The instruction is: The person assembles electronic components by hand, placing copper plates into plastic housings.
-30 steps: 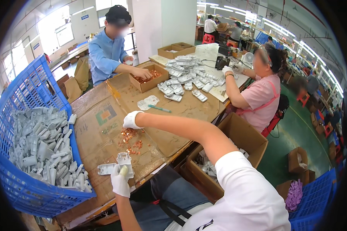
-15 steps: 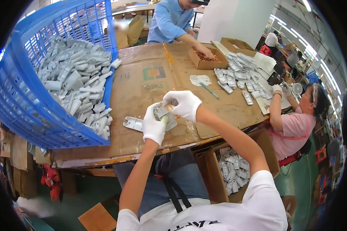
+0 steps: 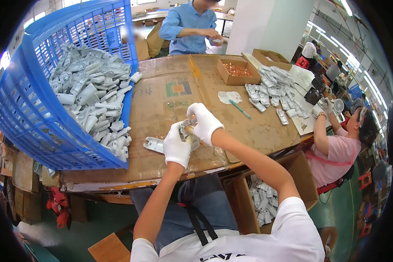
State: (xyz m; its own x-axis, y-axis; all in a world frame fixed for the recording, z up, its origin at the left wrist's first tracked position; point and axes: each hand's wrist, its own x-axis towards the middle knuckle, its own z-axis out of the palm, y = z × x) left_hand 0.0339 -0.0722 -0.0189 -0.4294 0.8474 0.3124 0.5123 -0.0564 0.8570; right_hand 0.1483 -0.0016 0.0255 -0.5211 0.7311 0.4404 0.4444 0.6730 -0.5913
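Note:
My left hand [image 3: 177, 146], in a white glove with a bare fingertip showing, is closed around a small grey plastic housing [image 3: 183, 129] over the cardboard-covered table. From the right, my right hand [image 3: 207, 126], gloved likewise, pinches at the top of the same housing. Its fingertips press together there, and whatever small piece may be between them is hidden. Just left of my left hand, another grey housing [image 3: 154, 144] lies open side up on the cardboard. Part of a further grey piece [image 3: 196, 144] shows beneath my hands.
A tilted blue crate [image 3: 81, 150] full of grey housings stands left. A cardboard box [image 3: 231, 79] of small copper-coloured parts, a teal pen [image 3: 240, 109] and piled housings [image 3: 277, 81] lie beyond. Another box [image 3: 242, 205] of housings sits below right. Two co-workers are nearby.
The co-worker in blue has pulled a hand out of the copper-parts box and stands upright, hands together. My right fingers have shifted slightly on the housing, which both my hands still hold.

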